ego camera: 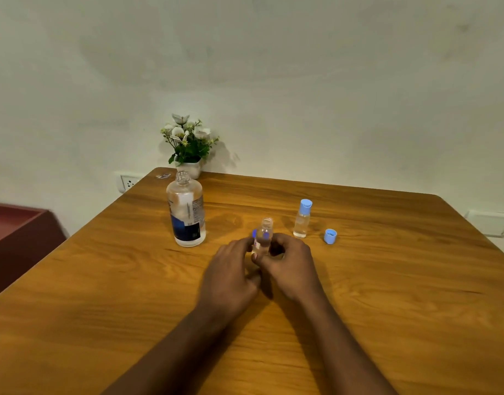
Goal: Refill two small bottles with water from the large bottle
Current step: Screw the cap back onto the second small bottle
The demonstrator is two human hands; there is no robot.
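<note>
Left hand (231,276) and right hand (291,266) seemingly grip the small bottle (265,232).

The lower half of the small clear uncapped bottle (265,233) is hidden behind the fingers of the left hand (231,270) and right hand (291,266), both smeared with blur. A blue blur (254,232) at the left fingertips can't be made out. The print on the label of the large clear bottle (187,212) is too small to read. Both forearms and the wooden worktop (387,295) are cut off at the picture's lower edge.

flower pot (189,146) on table (387,280) far edge; wall socket (128,182)
</note>
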